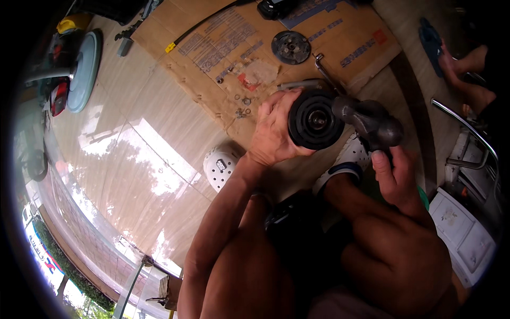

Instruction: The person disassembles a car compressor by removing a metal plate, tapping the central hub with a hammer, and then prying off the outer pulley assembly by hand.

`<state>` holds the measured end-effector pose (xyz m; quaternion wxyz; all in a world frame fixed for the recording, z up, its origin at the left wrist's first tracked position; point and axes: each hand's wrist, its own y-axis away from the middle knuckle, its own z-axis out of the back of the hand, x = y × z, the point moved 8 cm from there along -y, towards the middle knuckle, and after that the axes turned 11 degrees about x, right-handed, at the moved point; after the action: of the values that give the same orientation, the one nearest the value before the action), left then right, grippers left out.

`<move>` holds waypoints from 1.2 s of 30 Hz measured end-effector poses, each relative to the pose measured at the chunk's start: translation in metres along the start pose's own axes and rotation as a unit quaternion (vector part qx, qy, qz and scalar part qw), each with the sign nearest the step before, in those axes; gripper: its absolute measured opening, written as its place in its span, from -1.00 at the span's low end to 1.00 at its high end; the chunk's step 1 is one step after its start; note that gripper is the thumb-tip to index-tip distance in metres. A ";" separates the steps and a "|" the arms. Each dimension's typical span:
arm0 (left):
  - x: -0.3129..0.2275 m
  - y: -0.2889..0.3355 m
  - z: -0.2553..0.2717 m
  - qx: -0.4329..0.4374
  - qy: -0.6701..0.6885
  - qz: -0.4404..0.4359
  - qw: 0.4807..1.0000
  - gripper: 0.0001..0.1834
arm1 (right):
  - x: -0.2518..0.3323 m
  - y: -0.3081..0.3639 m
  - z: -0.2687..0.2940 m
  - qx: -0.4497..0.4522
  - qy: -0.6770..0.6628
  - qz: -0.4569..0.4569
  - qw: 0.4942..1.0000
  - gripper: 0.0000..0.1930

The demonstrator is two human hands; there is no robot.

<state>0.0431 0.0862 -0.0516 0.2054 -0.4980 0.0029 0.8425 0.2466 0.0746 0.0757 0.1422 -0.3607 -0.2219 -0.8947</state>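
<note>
My left hand [273, 127] is closed round the side of a round black machine part [305, 134] with concentric rings and a short shaft in its middle. It is held up in front of my knees, ringed face towards me. My right hand [396, 173] grips a hammer [369, 119] with a dark metal head; most of its handle is hidden. The hammer head appears at the right rim of the black part, but I cannot tell whether they touch. Beyond them a dark round disc [291, 47] with holes lies on a flattened cardboard sheet [212, 58].
A ratchet-like wrench [326, 72] and several small rings [243, 106] lie on the cardboard. My feet wear white clogs [220, 167]. Another person's foot [457, 66] is at the far right. A white drawer box [462, 234] stands right, a grey round base [86, 72] far left.
</note>
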 end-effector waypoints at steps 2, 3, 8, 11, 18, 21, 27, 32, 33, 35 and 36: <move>0.003 0.002 0.001 0.009 0.005 0.020 1.000 0.17 | 0.000 -0.004 0.000 -0.007 0.058 0.001 0.998 -0.69; 0.003 0.004 0.005 0.006 0.002 0.021 1.000 0.17 | -0.009 -0.007 -0.004 0.028 0.038 -0.036 0.998 -0.70; 0.006 0.005 0.000 0.014 0.013 0.031 0.999 0.16 | -0.013 -0.007 -0.006 0.051 -0.012 -0.048 0.997 -0.68; 0.004 0.005 0.004 0.007 0.002 0.020 1.000 0.15 | -0.008 -0.005 -0.005 0.049 -0.035 -0.018 0.998 -0.67; 0.002 0.003 0.004 -0.004 0.006 -0.004 1.000 0.07 | 0.035 -0.003 -0.027 0.122 0.049 0.182 0.974 -0.68; 0.010 0.009 0.004 -0.004 -0.012 0.003 1.000 0.06 | 0.032 -0.012 -0.045 0.153 0.053 0.141 0.977 -0.66; 0.002 0.001 0.001 0.014 -0.006 0.019 1.000 0.07 | 0.026 -0.009 -0.033 0.109 0.023 0.127 0.986 -0.68; 0.004 0.004 0.002 -0.006 -0.014 0.003 1.000 0.11 | 0.025 -0.011 -0.036 0.141 0.030 0.101 0.984 -0.70; 0.006 0.007 0.004 -0.003 -0.016 0.005 1.000 0.11 | 0.024 -0.012 -0.039 0.152 0.021 0.093 0.984 -0.71; 0.000 0.003 0.006 0.021 -0.007 -0.016 1.000 -0.04 | 0.021 -0.008 -0.037 0.153 0.008 0.100 0.983 -0.71; 0.000 0.003 0.004 0.021 -0.006 -0.016 1.000 -0.04 | 0.020 -0.006 -0.035 0.155 -0.007 0.109 0.982 -0.71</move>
<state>0.0386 0.0841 -0.0498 0.2293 -0.4881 0.0113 0.8420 0.2102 0.0601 0.0659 0.2916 -0.3627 -0.3180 -0.8260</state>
